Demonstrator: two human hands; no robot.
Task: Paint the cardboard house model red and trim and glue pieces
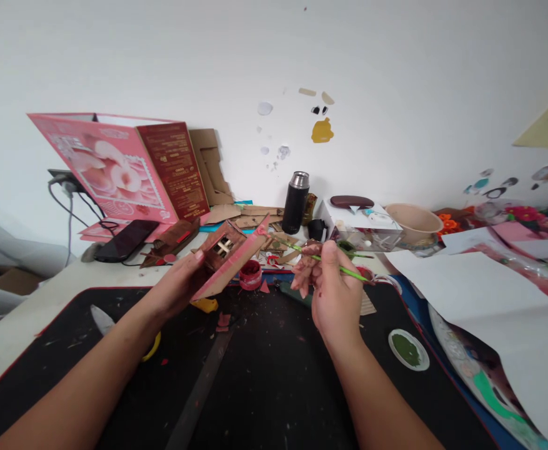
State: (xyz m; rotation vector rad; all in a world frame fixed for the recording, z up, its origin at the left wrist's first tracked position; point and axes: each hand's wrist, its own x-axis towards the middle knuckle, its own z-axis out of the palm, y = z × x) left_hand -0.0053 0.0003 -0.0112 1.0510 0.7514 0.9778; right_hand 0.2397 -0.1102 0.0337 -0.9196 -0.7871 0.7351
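My left hand [182, 278] is closed around a small brown cardboard house [222, 247] with a lattice window. A slanted cardboard panel on the house, partly painted pink [243, 247], faces to the right. In my right hand [337, 294] is a thin paintbrush with a green handle [351, 272], gripped between thumb and fingers. Its bristle end meets or nearly meets the panel's upper edge; I cannot tell which. Paint smears show on my right fingers. Just below the panel stands an open jar of red paint [250, 275].
On the black mat [274, 387] lie a metal ruler [201, 387], scissors [101, 320] partly under my left arm, and a lid of green paint [408, 350]. Behind are a black thermos [295, 206], a phone [127, 240] and a pink box [119, 169]. White paper [484, 294] lies at right.
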